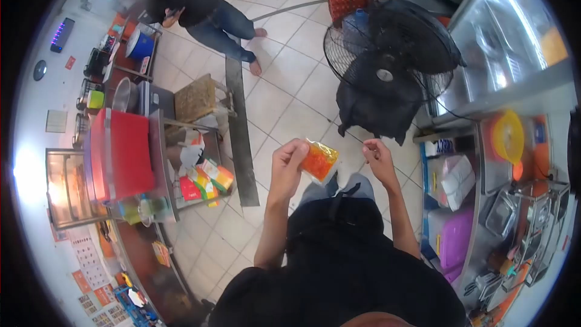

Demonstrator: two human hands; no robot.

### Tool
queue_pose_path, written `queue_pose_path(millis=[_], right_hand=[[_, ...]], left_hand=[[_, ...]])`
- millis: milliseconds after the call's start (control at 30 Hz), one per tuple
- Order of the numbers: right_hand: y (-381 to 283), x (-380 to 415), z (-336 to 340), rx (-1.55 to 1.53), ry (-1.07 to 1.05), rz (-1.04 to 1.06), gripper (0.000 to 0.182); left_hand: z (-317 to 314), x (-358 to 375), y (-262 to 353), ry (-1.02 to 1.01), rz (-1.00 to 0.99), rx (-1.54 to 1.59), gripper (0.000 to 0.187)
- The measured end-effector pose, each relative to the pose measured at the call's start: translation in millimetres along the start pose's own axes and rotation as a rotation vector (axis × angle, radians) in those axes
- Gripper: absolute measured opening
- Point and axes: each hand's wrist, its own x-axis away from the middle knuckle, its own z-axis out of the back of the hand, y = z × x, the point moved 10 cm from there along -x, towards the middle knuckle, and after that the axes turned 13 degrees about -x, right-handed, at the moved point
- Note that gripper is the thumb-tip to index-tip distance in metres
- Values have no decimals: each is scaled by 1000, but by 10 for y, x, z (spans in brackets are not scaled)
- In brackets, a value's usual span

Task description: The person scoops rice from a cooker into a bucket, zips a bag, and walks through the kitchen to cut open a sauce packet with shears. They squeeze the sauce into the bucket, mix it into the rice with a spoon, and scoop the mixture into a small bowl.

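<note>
Tiled floor (284,103) spreads below, a fan (390,54) at one o'clock and a red box (121,151) at nine. Left hand (289,160) pinches a pouch (319,160) of orange filling at centre; right hand (378,157) beside it, fingers seemingly curled together. Labels too blurred to read.

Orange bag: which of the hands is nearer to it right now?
Left. The left hand grips the orange bag by its edge, fingers closed on it. The right hand is raised just beside the bag, apart from it, fingers pinched together.
</note>
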Motion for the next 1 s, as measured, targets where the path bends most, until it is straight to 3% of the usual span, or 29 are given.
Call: queue_pose_path(millis=[200,367,467,633,833,1000], right_hand=[[-1147,-873,-1072,-172,-179,-18,14],[-2147,-1906,-1429,-203,-101,133,13],[-2705,-2639,-1479,-215,-43,293,13],[-3477,-3762,-1480,-35,90,544,11],[-4022,-4818,-1698,-4,211,545,13],[-4318,-5945,-2204,116,249,566,9]], left_hand=[[498,-1093,300,52,10,60,20],[569,-2462,786,-32,-71,88,21],[484,-3454,1133,-129,-166,97,19],[121,-5063,1683,-368,-105,46,17],[-182,-6357,2222,-628,-77,51,15],[147,-7560,2358,-744,32,140,18]])
